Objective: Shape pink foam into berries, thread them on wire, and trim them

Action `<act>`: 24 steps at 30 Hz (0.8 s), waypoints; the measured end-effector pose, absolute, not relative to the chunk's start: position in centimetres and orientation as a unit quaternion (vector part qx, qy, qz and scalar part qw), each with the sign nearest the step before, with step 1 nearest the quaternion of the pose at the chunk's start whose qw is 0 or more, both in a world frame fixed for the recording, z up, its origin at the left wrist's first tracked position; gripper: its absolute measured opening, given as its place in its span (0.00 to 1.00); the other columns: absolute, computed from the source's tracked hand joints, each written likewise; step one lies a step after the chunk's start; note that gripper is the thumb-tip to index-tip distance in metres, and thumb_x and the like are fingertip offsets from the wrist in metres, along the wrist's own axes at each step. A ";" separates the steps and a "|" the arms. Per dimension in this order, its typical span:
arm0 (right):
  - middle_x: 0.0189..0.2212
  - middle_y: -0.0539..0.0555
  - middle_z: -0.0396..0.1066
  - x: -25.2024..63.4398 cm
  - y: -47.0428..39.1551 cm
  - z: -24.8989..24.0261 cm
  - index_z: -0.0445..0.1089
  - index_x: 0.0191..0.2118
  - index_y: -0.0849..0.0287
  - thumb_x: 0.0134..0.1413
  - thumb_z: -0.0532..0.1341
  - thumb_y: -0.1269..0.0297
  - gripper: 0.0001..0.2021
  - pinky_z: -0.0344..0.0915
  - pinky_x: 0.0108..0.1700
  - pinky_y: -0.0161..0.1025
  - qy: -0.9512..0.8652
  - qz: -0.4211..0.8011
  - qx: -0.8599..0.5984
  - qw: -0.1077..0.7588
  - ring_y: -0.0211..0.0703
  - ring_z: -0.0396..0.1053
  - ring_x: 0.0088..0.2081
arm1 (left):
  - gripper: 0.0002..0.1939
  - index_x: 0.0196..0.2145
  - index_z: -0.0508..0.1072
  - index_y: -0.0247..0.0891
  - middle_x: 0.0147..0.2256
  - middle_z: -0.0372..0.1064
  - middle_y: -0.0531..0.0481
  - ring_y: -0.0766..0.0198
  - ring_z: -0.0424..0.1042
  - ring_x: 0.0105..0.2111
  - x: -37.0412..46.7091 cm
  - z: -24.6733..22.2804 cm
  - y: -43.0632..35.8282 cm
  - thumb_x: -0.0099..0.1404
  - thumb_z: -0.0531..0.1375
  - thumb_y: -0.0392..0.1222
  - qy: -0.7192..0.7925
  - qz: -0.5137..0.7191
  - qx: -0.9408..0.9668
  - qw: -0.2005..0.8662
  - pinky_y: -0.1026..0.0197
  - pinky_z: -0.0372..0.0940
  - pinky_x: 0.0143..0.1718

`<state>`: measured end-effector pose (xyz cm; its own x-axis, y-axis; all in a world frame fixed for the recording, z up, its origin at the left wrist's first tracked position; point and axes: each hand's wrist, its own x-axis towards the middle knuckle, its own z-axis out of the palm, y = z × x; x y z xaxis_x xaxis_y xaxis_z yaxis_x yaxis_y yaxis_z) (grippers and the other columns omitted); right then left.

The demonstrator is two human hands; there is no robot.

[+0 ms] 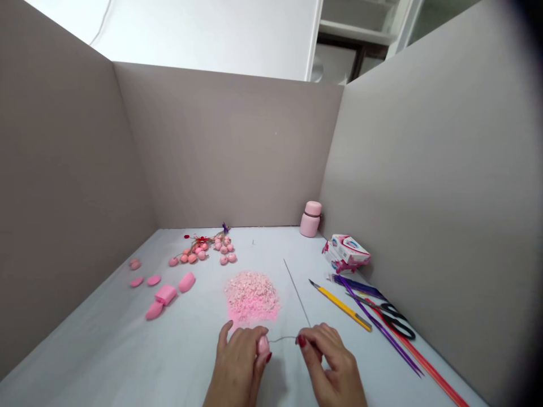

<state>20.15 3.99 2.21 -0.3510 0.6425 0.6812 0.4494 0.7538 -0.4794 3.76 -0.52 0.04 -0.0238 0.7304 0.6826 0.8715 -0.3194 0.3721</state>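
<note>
Pink piece (263, 345) in left hand (238, 353)

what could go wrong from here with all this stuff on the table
The thin wire between the small pink piece in the left hand and the right hand might bend or slip loose if tugged.
The pile of pink crumbs lies just beyond the left hand, so a careless move could scatter it.
The yellow knife lies loose near the right hand; a careless reach could nick a finger.
</note>
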 end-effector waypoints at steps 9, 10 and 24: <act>0.20 0.48 0.61 20.5 3.7 2.4 0.64 0.31 0.57 0.57 0.54 0.70 0.05 0.58 0.31 0.40 -0.772 0.090 -0.361 0.515 0.41 0.60 0.23 | 0.08 0.43 0.60 0.44 0.30 0.73 0.53 0.62 0.71 0.30 2.9 0.6 -0.9 0.65 0.49 0.38 -0.562 -0.431 -0.705 0.041 0.47 0.45 0.51; 0.20 0.48 0.61 20.6 3.6 2.4 0.64 0.31 0.57 0.57 0.54 0.70 0.05 0.58 0.30 0.39 -0.765 0.090 -0.363 0.524 0.41 0.60 0.23 | 0.09 0.43 0.60 0.44 0.31 0.73 0.52 0.61 0.71 0.31 2.7 0.8 -1.0 0.65 0.49 0.38 -0.564 -0.434 -0.702 0.034 0.47 0.45 0.51; 0.25 0.52 0.65 20.8 3.2 2.5 0.67 0.32 0.56 0.55 0.57 0.67 0.03 0.57 0.30 0.40 -0.636 0.138 -0.396 0.648 0.43 0.61 0.28 | 0.09 0.40 0.63 0.45 0.32 0.74 0.53 0.57 0.71 0.33 1.4 1.9 -1.3 0.61 0.54 0.36 -0.622 -0.456 -0.636 0.020 0.42 0.46 0.49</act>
